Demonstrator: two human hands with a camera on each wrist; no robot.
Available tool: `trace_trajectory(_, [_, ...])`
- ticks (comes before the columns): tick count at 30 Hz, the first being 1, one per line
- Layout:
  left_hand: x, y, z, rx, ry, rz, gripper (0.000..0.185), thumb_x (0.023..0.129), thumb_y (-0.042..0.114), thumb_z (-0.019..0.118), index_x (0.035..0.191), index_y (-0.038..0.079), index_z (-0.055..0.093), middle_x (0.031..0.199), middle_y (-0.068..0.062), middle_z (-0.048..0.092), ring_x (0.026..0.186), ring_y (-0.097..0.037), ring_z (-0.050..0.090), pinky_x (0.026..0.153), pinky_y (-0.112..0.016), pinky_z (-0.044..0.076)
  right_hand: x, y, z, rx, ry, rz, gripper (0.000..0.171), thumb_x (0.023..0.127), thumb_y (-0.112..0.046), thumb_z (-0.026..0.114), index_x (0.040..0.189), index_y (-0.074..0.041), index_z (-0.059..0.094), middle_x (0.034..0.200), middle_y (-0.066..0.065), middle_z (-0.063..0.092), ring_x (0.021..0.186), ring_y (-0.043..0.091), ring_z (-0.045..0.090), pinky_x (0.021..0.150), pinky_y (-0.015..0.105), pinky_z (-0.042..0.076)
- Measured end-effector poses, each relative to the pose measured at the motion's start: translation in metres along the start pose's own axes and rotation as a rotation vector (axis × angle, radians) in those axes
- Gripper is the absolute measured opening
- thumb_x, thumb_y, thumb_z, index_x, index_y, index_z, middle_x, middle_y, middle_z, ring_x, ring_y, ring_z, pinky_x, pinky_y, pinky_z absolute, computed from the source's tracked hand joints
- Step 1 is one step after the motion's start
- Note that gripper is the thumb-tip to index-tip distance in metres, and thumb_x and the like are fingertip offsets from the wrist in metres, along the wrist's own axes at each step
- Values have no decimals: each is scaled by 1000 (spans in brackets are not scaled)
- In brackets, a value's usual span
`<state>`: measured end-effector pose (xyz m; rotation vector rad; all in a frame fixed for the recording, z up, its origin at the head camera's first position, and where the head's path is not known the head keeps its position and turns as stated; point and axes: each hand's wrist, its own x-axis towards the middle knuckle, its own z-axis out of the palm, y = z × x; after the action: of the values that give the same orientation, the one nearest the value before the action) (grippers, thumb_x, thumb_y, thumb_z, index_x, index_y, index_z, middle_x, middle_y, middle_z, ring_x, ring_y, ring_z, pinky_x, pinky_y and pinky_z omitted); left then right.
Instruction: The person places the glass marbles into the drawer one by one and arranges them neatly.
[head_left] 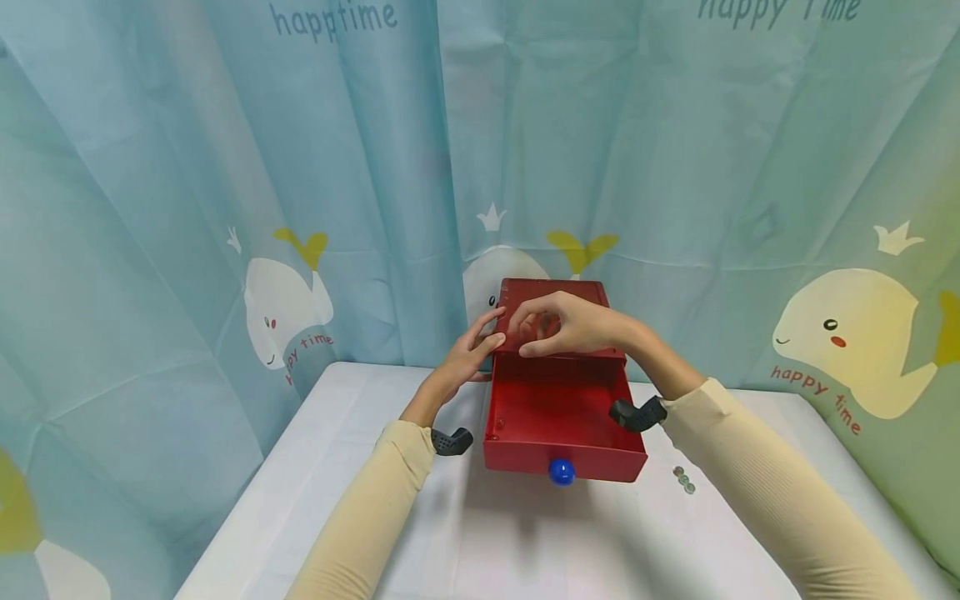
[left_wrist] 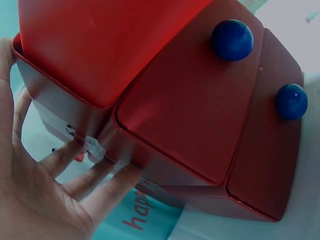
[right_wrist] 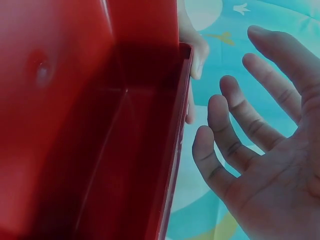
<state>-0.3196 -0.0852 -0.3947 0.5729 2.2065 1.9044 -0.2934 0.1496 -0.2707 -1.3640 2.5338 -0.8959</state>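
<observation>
A red cabinet (head_left: 555, 290) stands on the white table with its top drawer (head_left: 558, 412) pulled out. A blue knob (head_left: 561, 472) sits on the drawer's front. Below, two lower drawers with blue knobs (left_wrist: 232, 40) are closed in the left wrist view. My left hand (head_left: 461, 364) steadies the cabinet's left side, its extended fingers (left_wrist: 107, 192) touching the side wall. Over the cabinet's top, in front of the curtain, my right hand (head_left: 566, 323) hovers with loosely bent, spread fingers; the right wrist view shows nothing in it. Inside the drawer I see only bare red surface.
Three small round coin-like pieces (head_left: 683, 480) lie in a row on the white table (head_left: 360, 417), right of the drawer. Behind the table hangs a blue curtain (head_left: 375, 167) printed with whales. Each wrist wears a black camera mount (head_left: 637, 414).
</observation>
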Motion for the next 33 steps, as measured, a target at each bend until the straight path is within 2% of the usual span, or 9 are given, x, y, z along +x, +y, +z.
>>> trace_trajectory(13, [-1,1,1,-2,6,-10,60,102,45,56,157,43,35,161,-10,38,141,-33,45,97,-61,52,-11,-2,-9,-49,36,-12,39,90,-25,80,125,-13,70,107,4,69,95,20,65,82,39,59])
trace_trajectory(26, [1,-3,-1,-11,0,-7,59,101,44,56,157,45,36,160,-10,39,142,-31,44,98,-60,52,-48,-3,-19,-69,49,79,41,89,-23,80,128,-18,67,110,10,67,93,20,65,79,42,60])
trace_trajectory(33, [1,-1,0,-7,-1,0,59,101,45,56,156,46,36,161,-9,38,141,-31,44,97,-59,53,-73,2,-22,-51,79,90,41,89,-23,81,127,-16,66,105,12,65,85,19,65,72,34,59])
